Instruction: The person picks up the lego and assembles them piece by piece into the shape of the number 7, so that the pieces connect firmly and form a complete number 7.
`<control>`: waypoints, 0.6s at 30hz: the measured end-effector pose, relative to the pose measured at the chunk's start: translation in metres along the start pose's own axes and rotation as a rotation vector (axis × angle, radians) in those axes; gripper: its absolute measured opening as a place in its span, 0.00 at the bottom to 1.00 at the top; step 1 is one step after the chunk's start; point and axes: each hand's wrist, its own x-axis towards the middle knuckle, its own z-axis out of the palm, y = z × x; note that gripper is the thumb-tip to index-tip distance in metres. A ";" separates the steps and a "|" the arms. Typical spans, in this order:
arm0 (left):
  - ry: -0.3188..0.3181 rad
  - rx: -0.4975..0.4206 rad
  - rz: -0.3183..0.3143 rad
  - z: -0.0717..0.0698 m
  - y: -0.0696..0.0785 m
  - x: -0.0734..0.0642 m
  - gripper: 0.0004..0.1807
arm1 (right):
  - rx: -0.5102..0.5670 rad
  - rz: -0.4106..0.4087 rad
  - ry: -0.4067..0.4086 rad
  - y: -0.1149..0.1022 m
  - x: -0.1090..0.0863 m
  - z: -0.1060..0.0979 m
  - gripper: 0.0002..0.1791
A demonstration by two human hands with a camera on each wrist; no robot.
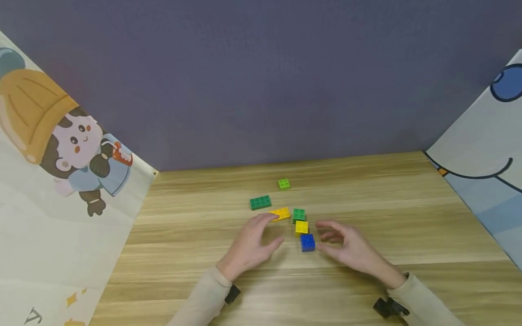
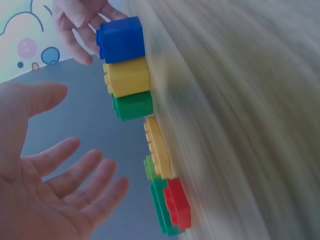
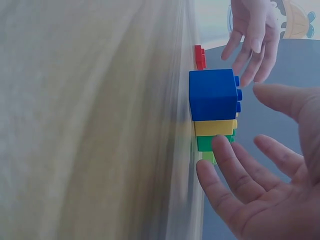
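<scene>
Hovering left hand [image 1: 249,248]: fingers loose, thumb held apart, holding nothing; it is over the table [image 1: 367,194], left of the small blocks.
Right hand [image 1: 350,249]: loose and a bit bent, holding nothing too; its thumb is just beside the blue block [image 1: 307,243]; I cannot tell if they touch; each hand has its own side, maybe so neither covers the row.
Row between hands: blue block nearest, then yellow block [image 1: 302,228], then small green block [image 1: 299,215]; all bumps up, likely because flat bottoms sit steady.
By the left fingers: long yellow block [image 1: 281,213], partly covered by that hand; red block [image 2: 178,204], seen only from the wrists, likely because the left hand hides it from above.
Farther blocks: long green block [image 1: 260,203] to the far left; lime block [image 1: 283,184] farthest, toward the grey wall [image 1: 285,90].
Sides: cartoon sheets, left [image 1: 41,217] and right [image 1: 473,140].
</scene>
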 end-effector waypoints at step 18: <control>-0.076 -0.033 0.069 0.014 0.008 0.029 0.26 | 0.066 -0.007 -0.057 0.004 0.005 0.006 0.30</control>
